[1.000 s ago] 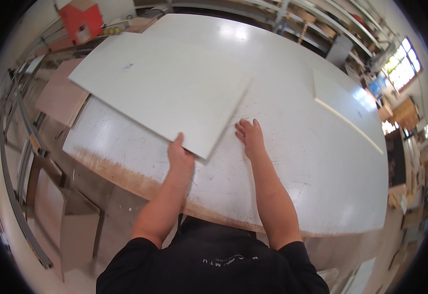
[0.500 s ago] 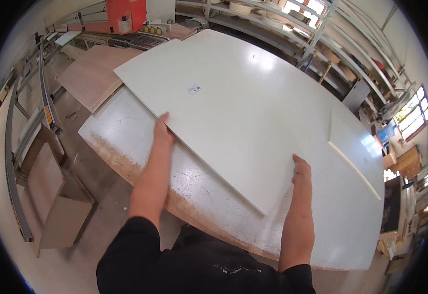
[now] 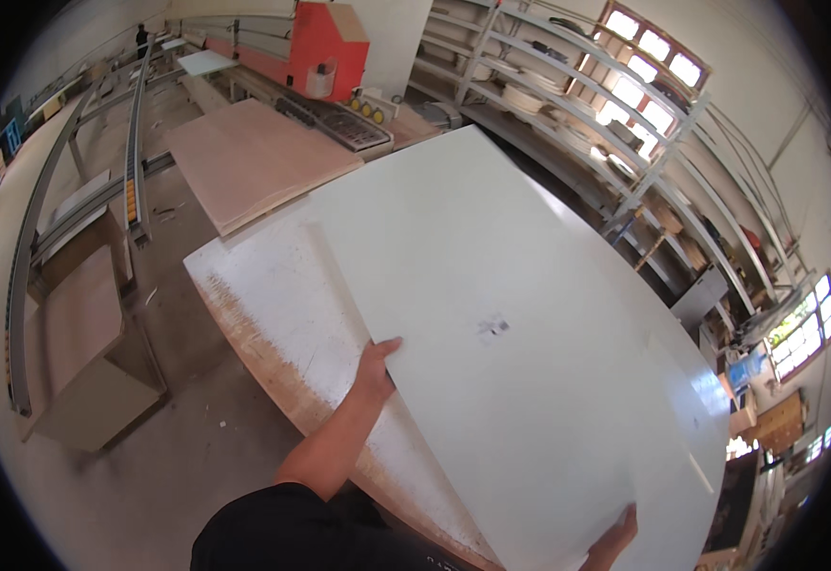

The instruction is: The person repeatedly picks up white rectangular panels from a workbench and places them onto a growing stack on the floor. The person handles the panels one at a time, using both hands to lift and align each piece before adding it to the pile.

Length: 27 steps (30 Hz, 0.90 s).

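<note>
A large pale white panel (image 3: pixel 463 257) lies across a scuffed white worktable (image 3: pixel 277 290) whose near edge is worn brown. On the panel's face is a small sticker (image 3: pixel 494 328). My left hand (image 3: pixel 375 373) grips the panel's left edge, thumb on top and fingers tucked beneath, out of sight. Lower right, my right hand (image 3: pixel 615 541) holds the panel's near right edge; most of its fingers are hidden. To the right is another pale panel (image 3: pixel 690 390), partly blending with the large one.
Brown boards (image 3: pixel 263 162) lie beyond the table's far left corner. Past them stands a red machine (image 3: pixel 332 52). A metal rack (image 3: pixel 530 90) lines the far right wall. On the floor at left are a brown box-like piece (image 3: pixel 92 352) and long metal rails (image 3: pixel 135 152).
The large panel has turned and slid right and nearer, bringing its sticker toward the middle. Both hands have moved with it, still at its edges. My view has shifted, too.
</note>
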### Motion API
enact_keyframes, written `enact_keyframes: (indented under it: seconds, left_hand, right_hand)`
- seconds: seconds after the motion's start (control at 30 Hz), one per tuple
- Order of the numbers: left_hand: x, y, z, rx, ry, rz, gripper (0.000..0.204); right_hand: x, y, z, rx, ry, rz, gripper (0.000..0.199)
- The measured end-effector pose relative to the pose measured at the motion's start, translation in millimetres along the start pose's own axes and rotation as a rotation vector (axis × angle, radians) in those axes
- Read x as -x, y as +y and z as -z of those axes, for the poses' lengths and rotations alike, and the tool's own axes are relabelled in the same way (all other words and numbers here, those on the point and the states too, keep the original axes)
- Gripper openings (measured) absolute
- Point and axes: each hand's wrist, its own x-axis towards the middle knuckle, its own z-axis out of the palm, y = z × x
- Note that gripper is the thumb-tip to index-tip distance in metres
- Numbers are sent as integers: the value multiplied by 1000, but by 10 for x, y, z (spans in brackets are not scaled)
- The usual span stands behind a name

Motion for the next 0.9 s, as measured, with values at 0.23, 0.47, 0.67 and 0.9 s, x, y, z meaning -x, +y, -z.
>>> enact_keyframes:
  seconds: [0.23, 0.47, 0.67, 0.9]
  left_hand:
    - [814, -269, -406, 66, -94, 349, 52]
    - [1999, -1068, -751, 17, -556, 555, 65]
    - [3025, -1726, -1083, -194, -540, 993, 67]
    - [4912, -2952, -915, -443, -764, 1336, 56]
  right_hand:
    - [1243, 247, 1243, 95, 520, 338, 55]
    - [4561, 976, 1799, -30, 1091, 598, 54]
    - [6644, 1715, 1561, 134, 1806, 636, 54]
    - [8479, 2037, 891, -291, 2061, 751, 60]
